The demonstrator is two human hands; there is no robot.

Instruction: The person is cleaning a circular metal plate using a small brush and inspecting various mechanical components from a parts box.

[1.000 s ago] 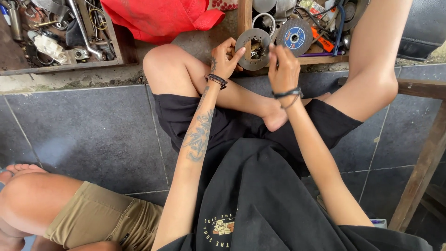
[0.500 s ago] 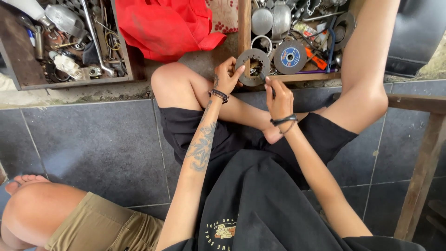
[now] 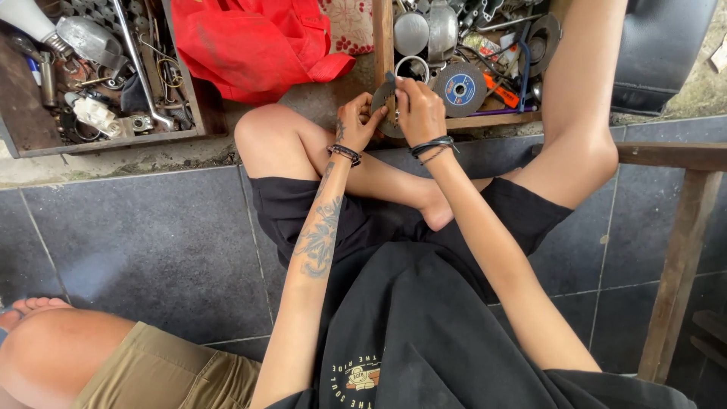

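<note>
Seated person on grey tiles. Left hand (image 3: 357, 121) and right hand (image 3: 419, 112) meet above the bent knee, fingers curled closed around a round metal disc (image 3: 381, 102). Beyond lie a wooden tray (image 3: 485, 120) holding a grey grinding wheel (image 3: 459, 88), and a red cloth (image 3: 250, 42).

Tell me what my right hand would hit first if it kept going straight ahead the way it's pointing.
Probably the grey cutting disc lying in the wooden tray just beyond the right hand, which, with the left hand, grips a round metal disc. Depth is unclear.
</note>
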